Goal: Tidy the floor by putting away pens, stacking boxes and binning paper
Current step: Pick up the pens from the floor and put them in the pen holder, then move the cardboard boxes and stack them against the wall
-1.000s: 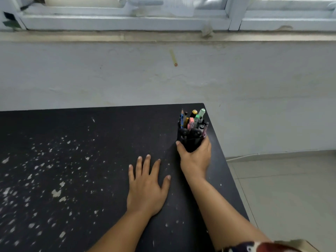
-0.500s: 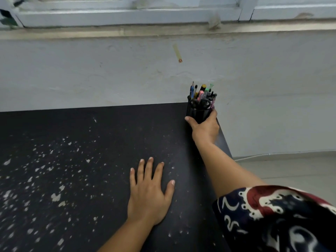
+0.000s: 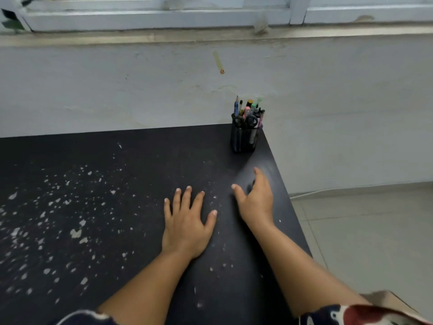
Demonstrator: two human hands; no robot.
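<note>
Pen holder: upright at table corner, upper right of centre, untouched.
Right hand: nearer, just below it, fingers loosely spread (blurred), empty.
Left hand: flat, fingers apart.

White wall, window frame — perhaps tiled floor

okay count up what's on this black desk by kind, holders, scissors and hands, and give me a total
Black mesh pen holder, far right corner: 1
Black-handled scissors, in the holder: 1
Bare hands: 2, left hand flat on the black desk, right hand blurred
Total: 4
</note>
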